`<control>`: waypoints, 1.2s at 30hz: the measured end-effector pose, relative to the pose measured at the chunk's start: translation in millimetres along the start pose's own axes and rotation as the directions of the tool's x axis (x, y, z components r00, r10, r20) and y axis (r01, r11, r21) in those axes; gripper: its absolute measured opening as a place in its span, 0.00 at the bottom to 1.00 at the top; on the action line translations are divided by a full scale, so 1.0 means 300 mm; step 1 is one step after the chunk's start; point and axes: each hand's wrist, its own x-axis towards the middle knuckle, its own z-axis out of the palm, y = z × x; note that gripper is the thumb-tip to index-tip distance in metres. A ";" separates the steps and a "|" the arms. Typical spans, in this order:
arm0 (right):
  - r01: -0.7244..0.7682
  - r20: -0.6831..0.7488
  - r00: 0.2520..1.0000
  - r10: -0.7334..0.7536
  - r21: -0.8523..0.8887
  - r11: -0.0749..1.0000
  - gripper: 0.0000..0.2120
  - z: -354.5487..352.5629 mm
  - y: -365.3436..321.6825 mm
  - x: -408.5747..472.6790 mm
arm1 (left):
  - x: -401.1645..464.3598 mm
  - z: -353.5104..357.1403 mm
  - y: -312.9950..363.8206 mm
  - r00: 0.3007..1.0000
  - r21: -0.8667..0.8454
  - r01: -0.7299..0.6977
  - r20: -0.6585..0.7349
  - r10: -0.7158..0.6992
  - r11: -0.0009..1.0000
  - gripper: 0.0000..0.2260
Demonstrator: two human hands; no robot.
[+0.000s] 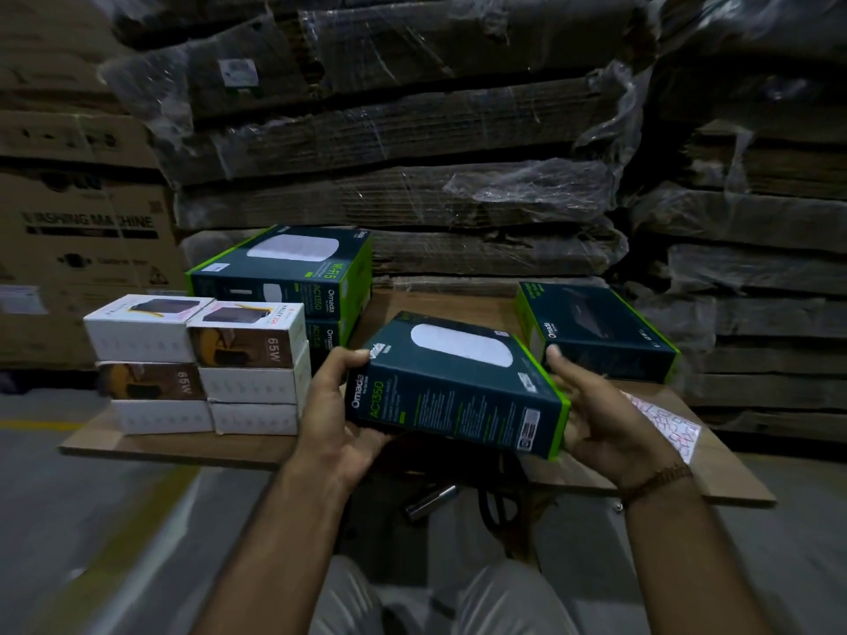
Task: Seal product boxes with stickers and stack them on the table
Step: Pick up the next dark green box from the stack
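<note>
Hands grip the dark Omada box (451, 387) above the table's near edge: my left hand (341, 414) curls around its 9 o'clock end, my right hand (596, 414) cups the 3 o'clock end, fingers bent against it. Its long axis runs from 10 toward 4 o'clock, printed face tilted up. Bare wooden table (463, 309) lies open at 12 o'clock, between the stacked Omada boxes (293, 277) at 10 and another dark box (600, 332) at 2. White charger boxes (201, 364) crowd 9 o'clock. What seems a sticker sheet (664, 423) lies blurred beside my right wrist.
</note>
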 end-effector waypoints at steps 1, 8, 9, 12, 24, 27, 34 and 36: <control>-0.025 0.021 0.999 0.025 0.009 1.000 0.25 0.001 0.000 0.004 | 0.003 -0.014 -0.001 1.000 0.032 0.013 0.006 -0.014 0.999 0.24; -0.016 0.015 1.000 0.017 -0.095 0.995 0.26 0.001 0.023 0.009 | 0.014 -0.084 0.058 0.972 0.161 0.153 0.154 -0.178 0.975 0.30; 0.001 0.021 1.000 0.002 -0.119 0.993 0.30 -0.005 0.026 0.012 | 0.019 -0.087 0.070 0.971 0.237 0.170 0.123 -0.203 0.957 0.25; 0.098 0.055 0.994 -0.090 -0.182 0.978 0.32 -0.025 0.036 0.017 | 0.034 -0.072 0.085 0.967 0.479 0.217 0.013 -0.254 0.850 0.18; 0.305 -0.005 0.949 -0.314 -0.224 0.926 0.49 -0.051 -0.030 0.042 | 0.182 0.016 0.037 0.993 0.618 -0.117 0.075 0.089 0.777 0.29; 0.359 -0.123 0.903 -0.412 -0.312 0.880 0.50 -0.004 -0.060 0.050 | 0.204 0.008 0.025 0.988 0.544 -0.124 0.143 0.055 0.830 0.28; 0.498 -0.116 0.785 -0.609 -0.468 0.730 0.43 0.039 -0.106 0.061 | 0.205 0.073 0.079 0.967 0.505 -0.207 0.233 0.098 0.838 0.27; 0.549 -0.095 0.753 -0.651 -0.453 0.702 0.44 0.052 -0.121 0.064 | 0.215 0.095 0.095 0.950 0.514 -0.282 0.266 0.162 0.810 0.27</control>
